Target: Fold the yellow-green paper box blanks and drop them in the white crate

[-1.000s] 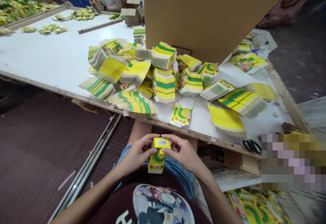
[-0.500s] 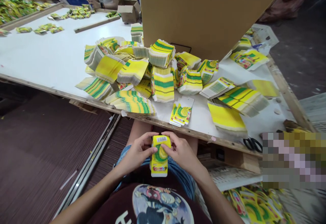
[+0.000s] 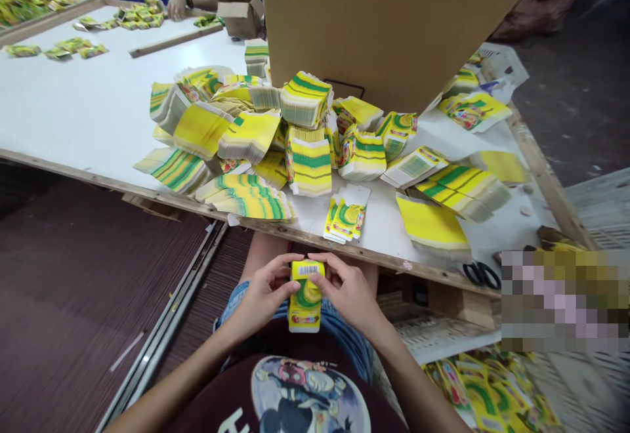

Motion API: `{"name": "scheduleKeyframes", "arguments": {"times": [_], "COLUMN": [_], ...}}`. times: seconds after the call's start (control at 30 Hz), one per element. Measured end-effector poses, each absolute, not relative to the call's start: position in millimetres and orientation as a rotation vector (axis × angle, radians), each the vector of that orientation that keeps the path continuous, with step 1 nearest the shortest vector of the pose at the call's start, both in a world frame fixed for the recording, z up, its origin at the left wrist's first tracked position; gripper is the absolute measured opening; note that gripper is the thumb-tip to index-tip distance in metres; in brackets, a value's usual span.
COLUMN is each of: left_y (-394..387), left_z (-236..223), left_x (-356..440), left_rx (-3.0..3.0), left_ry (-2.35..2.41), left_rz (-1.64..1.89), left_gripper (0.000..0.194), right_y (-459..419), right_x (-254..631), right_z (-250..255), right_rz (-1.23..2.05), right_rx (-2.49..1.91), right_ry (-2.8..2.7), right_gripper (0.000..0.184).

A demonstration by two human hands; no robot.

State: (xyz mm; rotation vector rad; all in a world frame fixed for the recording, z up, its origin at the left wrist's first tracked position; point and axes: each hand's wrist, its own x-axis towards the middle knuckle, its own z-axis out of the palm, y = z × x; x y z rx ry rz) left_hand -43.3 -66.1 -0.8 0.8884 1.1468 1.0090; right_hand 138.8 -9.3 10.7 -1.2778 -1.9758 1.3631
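Over my lap I hold a small yellow carton (image 3: 305, 311) with a barcode at its top end and a green and yellow lemon picture. My left hand (image 3: 268, 292) grips its left edge, fingers bent behind the top and thumb on the front. On the other edge my right hand (image 3: 344, 288) is closed in the same way, its thumb pressed on the lemon picture. Just beyond my hands, a few flat cartons (image 3: 347, 216) lie overlapped near the table's front edge. Behind them are piled bundles of flat cartons (image 3: 310, 164).
A large cardboard box (image 3: 384, 26) stands on the white table (image 3: 73, 105). Black scissors (image 3: 481, 275) lie at its front right edge. Below right, a crate holds yellow packets (image 3: 487, 387). Two people sit across the table; one co-worker's hand (image 3: 177, 5) is near packets (image 3: 142, 14).
The view has shifted slightly. My hands keep hold of the carton in nearly the same place. Across the table, a co-worker's hands have moved apart, one lowered to the table.
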Motion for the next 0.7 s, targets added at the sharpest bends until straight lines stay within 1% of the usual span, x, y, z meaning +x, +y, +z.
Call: {"name": "scheduleKeyframes", "arguments": {"times": [0.13, 0.23, 0.37, 0.43, 0.5, 0.6, 0.67, 0.7], "left_y": [-64, -64, -60, -58, -54, -45, -37, -32], "left_z": [0, 0, 4, 7, 7, 4, 0, -1], "left_x": [-40, -33, -27, -25, -26, -34, -41, -43], "left_rx": [0.856, 0.841, 0.963, 1.018, 1.073, 1.148, 1.165, 1.170], "left_ry": [1.135, 1.137, 1.208, 1.235, 1.227, 1.238, 1.312, 1.356], "left_rz": [1.025, 1.067, 1.073, 1.063, 1.017, 0.990, 1.052, 1.084], "left_gripper": [0.044, 0.043, 0.029, 0.025, 0.026, 0.031, 0.032, 0.031], "right_y": [-9, -13, -18, -19, -19, -21, -22, -21], "right_x": [141, 137, 124, 126, 149, 225, 281, 300], "right_z": [1, -4, -2, 2, 8, 19, 25, 27], "right_rz": [1.503, 1.546, 1.554, 1.522, 1.446, 1.248, 0.958, 0.814], "right_rx": [-1.147, -1.156, -1.194, -1.230, -1.306, -1.588, -1.891, -2.021], "right_ry": [-1.618, -1.443, -1.351, -1.370, -1.480, -1.844, -2.059, -2.079], "right_gripper": [0.021, 0.017, 0.015, 0.017, 0.018, 0.020, 0.020, 0.019]}}
